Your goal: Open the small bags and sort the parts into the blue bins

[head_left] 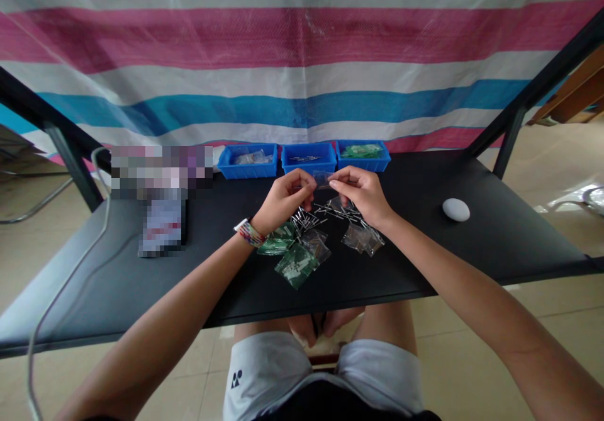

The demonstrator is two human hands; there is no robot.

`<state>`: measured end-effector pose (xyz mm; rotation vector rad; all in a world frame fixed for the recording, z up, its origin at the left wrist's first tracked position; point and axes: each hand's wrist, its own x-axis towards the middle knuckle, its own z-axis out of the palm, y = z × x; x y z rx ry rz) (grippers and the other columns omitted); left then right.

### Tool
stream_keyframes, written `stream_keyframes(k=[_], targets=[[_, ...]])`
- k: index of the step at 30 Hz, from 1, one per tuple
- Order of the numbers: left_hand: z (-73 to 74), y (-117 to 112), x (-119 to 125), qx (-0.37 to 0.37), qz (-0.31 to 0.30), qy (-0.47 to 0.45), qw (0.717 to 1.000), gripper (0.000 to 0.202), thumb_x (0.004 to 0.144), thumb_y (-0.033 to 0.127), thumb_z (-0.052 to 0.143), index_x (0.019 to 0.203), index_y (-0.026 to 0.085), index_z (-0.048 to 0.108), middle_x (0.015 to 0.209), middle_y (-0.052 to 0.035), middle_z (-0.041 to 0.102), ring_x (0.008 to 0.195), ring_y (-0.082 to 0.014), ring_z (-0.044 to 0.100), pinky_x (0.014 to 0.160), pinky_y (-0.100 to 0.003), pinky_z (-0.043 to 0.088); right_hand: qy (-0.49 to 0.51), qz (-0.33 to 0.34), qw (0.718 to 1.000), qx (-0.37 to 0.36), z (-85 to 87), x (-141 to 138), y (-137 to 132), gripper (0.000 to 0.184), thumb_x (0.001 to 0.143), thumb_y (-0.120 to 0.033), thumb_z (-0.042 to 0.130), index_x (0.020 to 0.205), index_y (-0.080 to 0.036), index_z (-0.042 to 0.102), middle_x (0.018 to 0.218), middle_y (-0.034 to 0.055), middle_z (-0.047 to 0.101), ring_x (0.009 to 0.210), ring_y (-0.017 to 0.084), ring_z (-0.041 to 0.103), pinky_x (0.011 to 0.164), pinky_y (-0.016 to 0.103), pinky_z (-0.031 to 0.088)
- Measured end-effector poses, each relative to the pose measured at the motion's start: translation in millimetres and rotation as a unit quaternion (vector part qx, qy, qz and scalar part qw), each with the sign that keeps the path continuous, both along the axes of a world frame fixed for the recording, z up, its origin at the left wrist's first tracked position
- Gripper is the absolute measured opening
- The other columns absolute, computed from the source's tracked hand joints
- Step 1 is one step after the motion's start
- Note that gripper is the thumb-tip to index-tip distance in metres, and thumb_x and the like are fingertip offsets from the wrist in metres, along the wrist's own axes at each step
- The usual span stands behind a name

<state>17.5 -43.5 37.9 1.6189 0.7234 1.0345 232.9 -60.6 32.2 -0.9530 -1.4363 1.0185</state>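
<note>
Between my two hands a small clear plastic bag (321,179) is held up just in front of the middle blue bin. My left hand (289,197) pinches its left edge, and my right hand (362,193) pinches the right edge. Whether anything is inside that bag I cannot make out. Beneath the hands lies a loose pile of thin metal pins (306,219). Green packets (298,266) with small pieces in them rest near my left wrist. Clear packets (363,238) lie below my right hand.
Three blue bins stand along the back: the left bin (249,170) holds clear bags, the middle bin (309,163) pins, the right bin (363,163) green packets. A white oval object (456,209) sits at right. A pale cable (70,276) crosses the left side of the black table (401,282).
</note>
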Motion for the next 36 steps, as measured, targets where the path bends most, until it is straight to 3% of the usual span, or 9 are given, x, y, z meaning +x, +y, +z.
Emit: stream_keyframes(k=[3, 8, 14, 21, 26, 32, 36], targets=[[-1.1, 1, 0, -0.06, 0.003, -0.023, 0.998, 0.038, 0.094, 0.052, 0.078, 0.097, 0.019, 0.061, 0.074, 0.0015, 0.068, 0.057, -0.0115, 0.067, 0.057, -0.023, 0.056, -0.009, -0.028, 0.999, 0.036, 2.8, 1, -4, 0.029, 0.089, -0.049, 0.082, 0.097, -0.021, 0.079, 0.073, -0.0014, 0.072, 0.053, 0.013, 0.064, 0.053, 0.028, 0.054], [0.4, -1, 0, -0.161, -0.069, -0.072, 0.982, 0.05, 0.095, 0.064, 0.072, 0.095, 0.014, 0.068, 0.087, -0.0077, 0.075, 0.064, -0.0157, 0.074, 0.063, -0.028, 0.062, -0.072, -0.057, 0.988, 0.125, 3.7, 1, -11, 0.022, 0.098, -0.039, 0.076, 0.112, -0.023, 0.083, 0.109, 0.0073, 0.084, 0.08, 0.02, 0.081, 0.073, 0.034, 0.066], [2.2, -3, 1, -0.126, -0.025, -0.06, 0.99, 0.039, 0.089, 0.047, 0.086, 0.102, 0.014, 0.069, 0.096, -0.0067, 0.078, 0.071, -0.0147, 0.077, 0.066, -0.024, 0.062, -0.106, -0.023, 0.974, 0.199, -0.6, 2, -11, 0.024, 0.101, -0.028, 0.066, 0.117, -0.023, 0.084, 0.121, 0.0082, 0.082, 0.086, 0.019, 0.082, 0.073, 0.032, 0.068], [-2.9, 1, -2, -0.098, -0.012, -0.031, 0.995, 0.035, 0.092, 0.042, 0.082, 0.107, 0.015, 0.065, 0.099, -0.008, 0.08, 0.073, -0.0166, 0.08, 0.064, -0.023, 0.062, -0.103, 0.005, 0.976, 0.193, -0.7, 1, -12, 0.026, 0.102, -0.027, 0.063, 0.118, -0.025, 0.084, 0.125, 0.009, 0.08, 0.085, 0.019, 0.081, 0.073, 0.033, 0.068], [-3.9, 2, -2, -0.065, -0.001, -0.017, 0.998, 0.036, 0.093, 0.041, 0.08, 0.112, 0.016, 0.062, 0.099, -0.0084, 0.081, 0.073, -0.0195, 0.082, 0.062, -0.025, 0.063, -0.112, 0.004, 0.981, 0.161, 1.1, 3, -13, 0.023, 0.101, -0.028, 0.063, 0.105, -0.022, 0.084, 0.126, 0.0104, 0.079, 0.083, 0.019, 0.079, 0.071, 0.033, 0.066], [-3.0, 11, -9, -0.04, 0.093, -0.035, 0.994, 0.034, 0.092, 0.036, 0.078, 0.114, 0.018, 0.059, 0.096, -0.0081, 0.082, 0.069, -0.0188, 0.081, 0.059, -0.024, 0.06, -0.13, -0.004, 0.984, 0.123, 7.9, 9, -8, 0.02, 0.098, -0.024, 0.062, 0.094, -0.02, 0.081, 0.113, 0.0095, 0.078, 0.074, 0.017, 0.073, 0.066, 0.032, 0.058], [-5.3, 27, -19, -0.044, 0.223, -0.083, 0.97, 0.029, 0.09, 0.03, 0.077, 0.109, 0.021, 0.058, 0.091, -0.005, 0.08, 0.062, -0.0168, 0.077, 0.054, -0.022, 0.055, -0.231, 0.118, 0.962, 0.082, 21.2, 24, -5, 0.017, 0.092, -0.024, 0.067, 0.093, -0.018, 0.083, 0.09, 0.0051, 0.075, 0.066, 0.014, 0.063, 0.061, 0.028, 0.046]])
